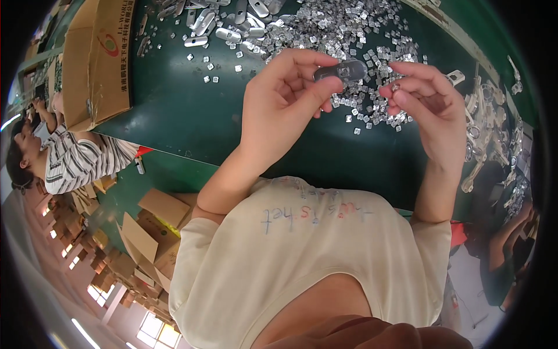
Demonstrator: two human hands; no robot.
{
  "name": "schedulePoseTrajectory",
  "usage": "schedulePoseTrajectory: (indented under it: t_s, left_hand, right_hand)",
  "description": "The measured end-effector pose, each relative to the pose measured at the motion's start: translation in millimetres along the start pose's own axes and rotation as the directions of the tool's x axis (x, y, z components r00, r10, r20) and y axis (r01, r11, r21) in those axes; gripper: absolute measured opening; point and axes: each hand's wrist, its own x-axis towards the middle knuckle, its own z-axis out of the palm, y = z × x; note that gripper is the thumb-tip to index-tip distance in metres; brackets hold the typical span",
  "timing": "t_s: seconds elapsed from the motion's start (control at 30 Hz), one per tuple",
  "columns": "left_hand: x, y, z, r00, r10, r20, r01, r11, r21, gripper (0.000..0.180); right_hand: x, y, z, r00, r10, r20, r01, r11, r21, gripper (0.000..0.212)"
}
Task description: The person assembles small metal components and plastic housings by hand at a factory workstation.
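My left hand point(279, 102) is closed on a rounded oblong metal plate point(351, 70), pinched between thumb and fingers above the green table point(192, 119). To its right, my right hand point(433, 104) holds a tiny shiny metal piece point(396, 88) between thumb and fingertips, a little apart from the plate. Its exact shape is too small to tell. Behind and beneath both hands spreads a heap of small square metal pieces point(325, 29). At the far left of that heap lie several oblong metal plates point(228, 35).
An open cardboard box point(96, 64) stands at the table's left. Flat metal parts with long handles point(479, 139) lie along the right side. A person in a striped top point(87, 154) is at the left; another person's arm point(508, 238) shows at right. Cartons point(154, 232) stand on the floor.
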Motion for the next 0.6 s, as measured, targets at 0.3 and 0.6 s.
schedulePoseTrajectory:
  t_s: [0.3,0.6]
  left_hand:
    - [-10,13,8,0.999,0.024,0.039,-0.022,0.998,-0.05,0.029]
    - [-17,19,6,0.993,0.036,0.11,-0.043,0.997,0.058,0.026]
  right_hand:
    - [-10,-13,34,0.985,-0.143,-0.093,0.137,0.988,-0.073,0.026]
    - [-3,-6,31,0.624,-0.707,0.332,0.665,0.257,-0.701,0.029]
